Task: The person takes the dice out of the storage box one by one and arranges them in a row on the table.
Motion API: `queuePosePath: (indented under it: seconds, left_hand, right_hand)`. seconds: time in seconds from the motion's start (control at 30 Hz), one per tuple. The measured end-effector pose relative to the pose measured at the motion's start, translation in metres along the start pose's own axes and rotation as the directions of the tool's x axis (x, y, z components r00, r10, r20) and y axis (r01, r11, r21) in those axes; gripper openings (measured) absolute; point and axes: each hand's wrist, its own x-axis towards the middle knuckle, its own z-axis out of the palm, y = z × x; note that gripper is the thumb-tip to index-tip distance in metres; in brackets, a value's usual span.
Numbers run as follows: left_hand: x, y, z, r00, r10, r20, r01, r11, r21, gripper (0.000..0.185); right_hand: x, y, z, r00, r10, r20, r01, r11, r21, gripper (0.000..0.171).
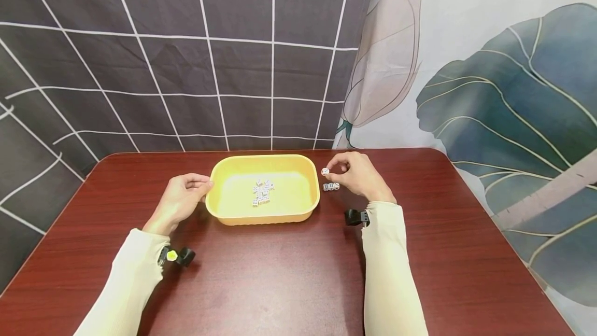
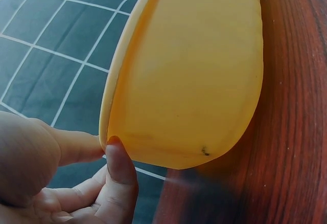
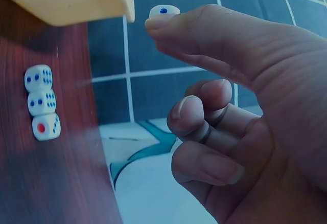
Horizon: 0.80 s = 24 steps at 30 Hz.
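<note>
left grip (image 1: 179,200) pinching, right grip (image 1: 364,176) pinching, sleeved forearms (image 1: 391,263) extended

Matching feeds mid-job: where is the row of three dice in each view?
Head: right of centre, the row of three dice lies on the table, just right of the yellow tub.
Left wrist: not in it.
Right wrist: left side, below the tub.
Shared landmark: the yellow tub, seen in all three.
</note>
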Motion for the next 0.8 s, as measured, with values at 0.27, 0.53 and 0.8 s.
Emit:
queuePosePath:
  seconds: [0.27,0.53,0.8]
  left_hand:
    - [-0.001,0.000,0.000,1.000,-0.009,0.004,0.009,1.000,-0.005,0.040]
    - [-0.001,0.000,0.000,1.000,-0.005,0.000,0.005,1.000,-0.008,0.040]
    - [0.000,0.000,0.000,1.000,0.000,0.006,0.001,1.000,-0.009,0.040]
  right_hand:
    - [-0.004,0.015,-0.002,0.999,0.042,-0.017,-0.042,0.999,-0.003,0.006]
    - [-0.005,0.027,-0.001,0.994,0.111,-0.014,-0.111,0.994,-0.001,0.008]
    - [-0.005,0.037,0.001,0.984,0.178,0.014,-0.178,0.984,-0.002,0.009]
